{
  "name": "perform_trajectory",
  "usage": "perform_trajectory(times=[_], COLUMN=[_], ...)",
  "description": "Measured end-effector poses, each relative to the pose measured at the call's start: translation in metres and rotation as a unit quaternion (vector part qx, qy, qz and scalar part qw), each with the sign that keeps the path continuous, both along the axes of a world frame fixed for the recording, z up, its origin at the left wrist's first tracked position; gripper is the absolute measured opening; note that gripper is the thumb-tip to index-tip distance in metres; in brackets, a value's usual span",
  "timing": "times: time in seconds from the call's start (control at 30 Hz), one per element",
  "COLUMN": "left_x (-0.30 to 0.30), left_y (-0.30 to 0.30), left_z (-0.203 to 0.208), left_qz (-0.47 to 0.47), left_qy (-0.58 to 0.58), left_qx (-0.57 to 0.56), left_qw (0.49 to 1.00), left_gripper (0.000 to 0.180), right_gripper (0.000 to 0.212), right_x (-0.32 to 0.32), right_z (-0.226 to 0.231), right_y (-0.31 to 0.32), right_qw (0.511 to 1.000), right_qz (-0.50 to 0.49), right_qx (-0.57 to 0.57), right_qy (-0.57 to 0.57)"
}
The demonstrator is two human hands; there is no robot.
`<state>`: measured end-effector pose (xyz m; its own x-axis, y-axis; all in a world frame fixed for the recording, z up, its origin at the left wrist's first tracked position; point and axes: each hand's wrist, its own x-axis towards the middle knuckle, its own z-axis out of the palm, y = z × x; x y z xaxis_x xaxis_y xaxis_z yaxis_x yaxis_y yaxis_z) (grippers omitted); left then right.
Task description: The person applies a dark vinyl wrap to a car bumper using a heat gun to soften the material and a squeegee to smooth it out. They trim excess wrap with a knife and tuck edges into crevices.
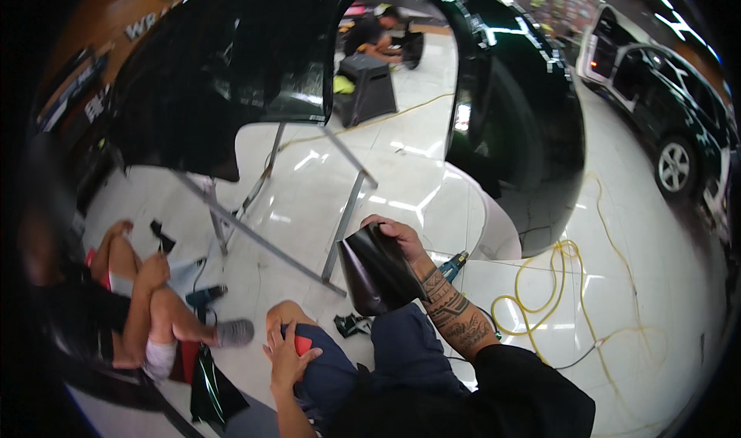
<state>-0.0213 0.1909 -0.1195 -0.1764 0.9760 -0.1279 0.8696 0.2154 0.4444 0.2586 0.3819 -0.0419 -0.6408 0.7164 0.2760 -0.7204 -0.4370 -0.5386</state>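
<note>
My right hand (pixel 396 233) grips a glossy black sheet (pixel 377 272) by its upper edge, the thumb side showing on top. The sheet looks like a piece of vinyl film, bent and hanging over my knees. Resting on my left thigh, my left hand (pixel 285 361) has a small red flat piece (pixel 306 345) under its fingers, perhaps a squeegee; the fingers partly hide it. A large dark green car body panel (pixel 262 60) with a wheel-arch opening stands before me on a metal stand (pixel 270 245).
A heat gun (pixel 454 265) lies beyond my right forearm, near a looped yellow hose (pixel 498 303). Film scraps (pixel 351 324) lie by my feet. At left a person (pixel 116 307) sits near another heat gun (pixel 204 295). Another person crouches behind a black stool (pixel 367 91). A car (pixel 671 114) stands right.
</note>
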Motion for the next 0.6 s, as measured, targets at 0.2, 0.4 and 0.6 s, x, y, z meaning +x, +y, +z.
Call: perform_trajectory(times=[0.2,0.4,0.6], left_x=[0.024,0.038,0.055], left_y=[0.090,0.150,0.197], left_z=[0.050,0.078,0.065], left_qz=[-0.213,-0.292,-0.313], left_qy=[-0.642,-0.696,-0.757], left_qx=[0.151,0.082,-0.066], left_qw=[0.720,0.651,0.569], left_gripper=[0.091,0.093,0.090], right_gripper=[0.043,0.038,0.035], right_x=[-0.011,-0.017,-0.001], right_z=[0.006,0.005,0.009], right_y=[0.000,-0.007,-0.001], right_qw=[0.995,0.994,0.988], right_qz=[-0.024,-0.104,-0.150], right_qx=[0.084,0.023,0.031], right_qy=[-0.042,-0.014,-0.003])
